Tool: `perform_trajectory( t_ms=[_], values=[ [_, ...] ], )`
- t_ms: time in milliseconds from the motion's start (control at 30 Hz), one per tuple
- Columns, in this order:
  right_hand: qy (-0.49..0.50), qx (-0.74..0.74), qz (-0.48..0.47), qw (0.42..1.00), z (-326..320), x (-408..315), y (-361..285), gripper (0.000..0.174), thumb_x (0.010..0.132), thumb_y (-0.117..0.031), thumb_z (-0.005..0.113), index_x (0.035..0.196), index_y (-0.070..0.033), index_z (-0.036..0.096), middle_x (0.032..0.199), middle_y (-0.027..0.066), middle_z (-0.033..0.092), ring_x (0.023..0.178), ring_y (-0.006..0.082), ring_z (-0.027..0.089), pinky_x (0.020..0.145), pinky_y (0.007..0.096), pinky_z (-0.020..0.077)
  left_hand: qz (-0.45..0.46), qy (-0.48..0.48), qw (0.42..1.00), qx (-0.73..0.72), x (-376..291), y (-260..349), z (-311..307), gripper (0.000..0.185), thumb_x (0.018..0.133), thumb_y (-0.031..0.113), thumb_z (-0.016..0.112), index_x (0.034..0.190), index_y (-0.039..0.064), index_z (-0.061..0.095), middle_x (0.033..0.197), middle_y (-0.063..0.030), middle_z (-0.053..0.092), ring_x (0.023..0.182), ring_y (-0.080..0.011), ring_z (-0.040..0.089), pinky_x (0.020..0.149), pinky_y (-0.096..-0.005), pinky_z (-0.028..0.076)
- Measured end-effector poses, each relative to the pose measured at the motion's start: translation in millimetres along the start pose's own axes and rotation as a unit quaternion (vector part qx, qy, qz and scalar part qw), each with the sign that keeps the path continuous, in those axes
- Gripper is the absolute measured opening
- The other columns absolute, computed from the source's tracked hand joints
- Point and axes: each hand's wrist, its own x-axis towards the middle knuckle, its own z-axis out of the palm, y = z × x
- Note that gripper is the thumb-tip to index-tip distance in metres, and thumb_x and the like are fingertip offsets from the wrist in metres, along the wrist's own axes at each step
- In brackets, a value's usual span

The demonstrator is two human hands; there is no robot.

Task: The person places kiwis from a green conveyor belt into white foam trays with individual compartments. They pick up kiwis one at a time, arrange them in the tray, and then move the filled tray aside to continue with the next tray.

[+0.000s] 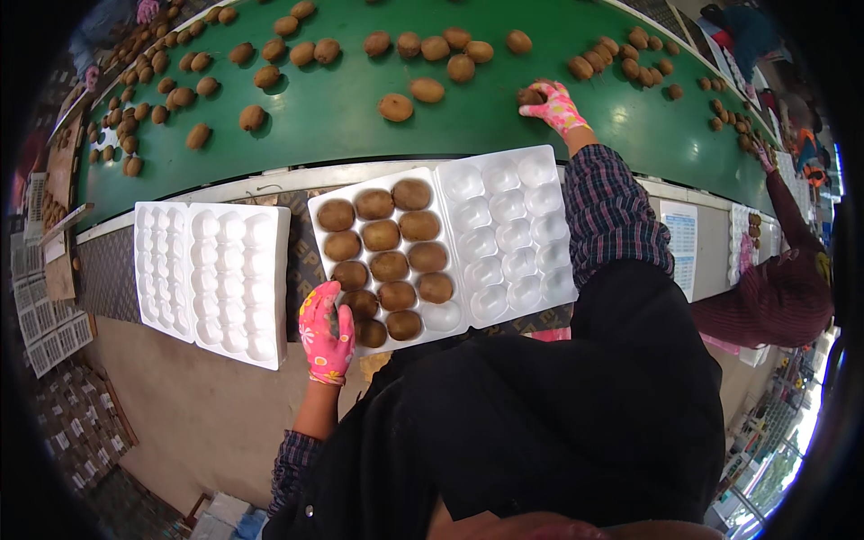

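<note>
My right hand [557, 108], in a pink floral glove, is on the green conveyor belt [324, 138] with its fingers around a brown kiwifruit [529, 97]. In front of me lies an unfolded white foam fruit tray [453, 233]. Its left half holds kiwifruits [389, 267] in rows, one per hollow, with a bare hollow at the lower right corner. No fruit sits in the hollows of its right half [509, 231]. My left hand [327, 333], gloved alike, rests at the tray's lower left edge. Thumb and fingers are apart there, beside the lower left kiwifruits.
Loose kiwifruits [461, 68] are scattered over the belt. Left of my tray stand stacked white foam trays [233, 283] on the dark patterned ledge [108, 270]. A printed sheet [679, 243] hangs right of my arm. A co-worker in a maroon sleeve [786, 209] reaches to the belt at far right.
</note>
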Motion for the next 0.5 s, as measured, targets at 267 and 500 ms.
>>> perform_trajectory(
  t_ms=[267,500],
  values=[
    [-0.129,0.275,-0.247,0.920,-32.7,-171.7,-119.6,0.061,0.071,-0.025,0.091,0.125,-0.012,0.066,0.139,0.0130,0.048,0.133,0.0311,0.048,0.111,0.0402,0.0425,0.043,-0.006,0.999,-0.019,20.4,23.4,-4.4,0.032,0.091,0.010,0.067,0.123,0.005,0.066,0.120,-0.0154,0.069,0.110,-0.0355,0.064,0.097,-0.0431,0.049],
    [-0.315,0.100,-0.315,0.890,-9.2,-380.5,-188.0,0.068,0.068,-0.028,0.088,0.131,-0.016,0.063,0.156,0.0252,0.033,0.142,0.0450,0.035,0.114,0.0508,0.0381,0.038,-0.017,0.997,-0.061,-15.9,14.5,0.1,0.031,0.092,0.016,0.066,0.121,0.005,0.066,0.120,-0.0124,0.069,0.113,-0.0328,0.064,0.099,-0.0420,0.049]
  ],
)
